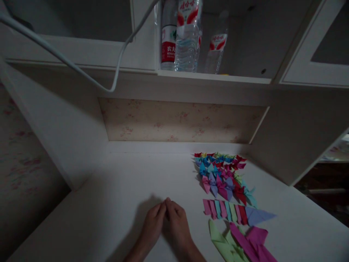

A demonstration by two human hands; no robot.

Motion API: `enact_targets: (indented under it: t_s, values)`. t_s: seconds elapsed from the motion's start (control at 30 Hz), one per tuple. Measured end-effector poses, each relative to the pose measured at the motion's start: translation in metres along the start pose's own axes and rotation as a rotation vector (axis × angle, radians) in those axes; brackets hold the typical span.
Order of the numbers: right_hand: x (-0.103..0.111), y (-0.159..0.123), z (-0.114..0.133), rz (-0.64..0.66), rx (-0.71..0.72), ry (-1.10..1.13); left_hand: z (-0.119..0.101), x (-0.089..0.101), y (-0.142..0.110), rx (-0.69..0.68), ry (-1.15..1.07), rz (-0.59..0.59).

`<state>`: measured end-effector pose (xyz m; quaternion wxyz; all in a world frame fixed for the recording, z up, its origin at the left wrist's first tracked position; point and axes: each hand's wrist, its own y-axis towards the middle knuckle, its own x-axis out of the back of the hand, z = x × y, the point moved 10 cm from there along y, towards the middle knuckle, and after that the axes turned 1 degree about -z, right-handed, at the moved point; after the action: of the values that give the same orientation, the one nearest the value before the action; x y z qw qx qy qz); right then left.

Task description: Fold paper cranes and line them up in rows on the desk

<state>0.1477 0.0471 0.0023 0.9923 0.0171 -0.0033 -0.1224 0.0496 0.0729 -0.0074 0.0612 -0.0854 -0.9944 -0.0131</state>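
My left hand (pixel 153 220) and my right hand (pixel 176 219) meet over the white desk (pixel 114 203), fingertips pressed together. Both are closed. Whatever they hold, if anything, is hidden behind the fingers. To the right of my hands lies a row of folded paper strips (pixel 226 211) in pink, teal, green and red, ending in a lilac folded paper triangle (pixel 259 215). Behind it stand several rows of small folded paper cranes (pixel 218 183) in many colours. Nearer to me are larger folded pieces, a light green one (pixel 225 240) and a magenta one (pixel 255 243).
A shelf (pixel 215 77) above the desk holds several plastic bottles (pixel 187 47). A white cable (pixel 81 74) hangs down at the upper left. Cabinet side panels (pixel 294 131) bound the desk, with a floral back panel (pixel 174 122) at the rear.
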Motion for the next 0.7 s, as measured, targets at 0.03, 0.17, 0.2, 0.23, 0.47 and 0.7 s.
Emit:
enact_targets:
  t_s: [0.03,0.17,0.2,0.23,0.47,0.7]
  values:
    - [-0.012,0.003,-0.002,0.034,0.016,0.011,0.0,0.005,0.002,0.006,-0.015,-0.031]
    - [-0.026,0.007,-0.001,0.126,0.113,-0.115,0.009,0.02,0.008,0.045,-0.018,-0.122]
    - [-0.025,0.007,0.0,0.137,0.128,-0.155,0.012,0.019,0.009,0.053,-0.02,-0.124]
    - [-0.023,0.007,-0.001,0.14,0.131,-0.186,0.014,0.019,0.01,0.059,-0.022,-0.123]
    - [-0.02,0.005,0.0,0.143,0.103,-0.132,0.008,0.015,0.011,0.024,0.042,-0.104]
    - [-0.018,0.003,0.005,0.147,0.099,-0.121,0.004,0.013,0.012,0.011,0.033,-0.091]
